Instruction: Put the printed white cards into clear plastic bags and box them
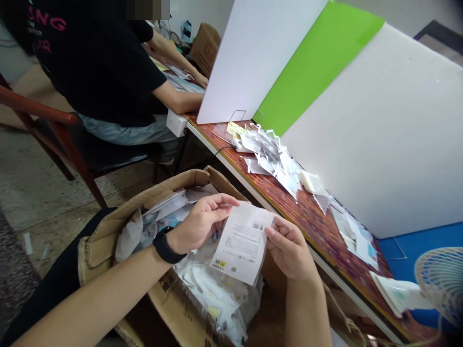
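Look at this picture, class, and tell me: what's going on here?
A person holds a printed packet up between the left hand and right hand, over an open cardboard box stuffed with more plastic packets. A black watch sits on the left wrist. A loose heap of packets lies on the wooden table alongside. Further along, a co-worker sits at the table, hands near papers.

A small packing workroom: beside the long wooden bench, a cardboard carton holds plastic packets, with white partition boards standing along the bench.
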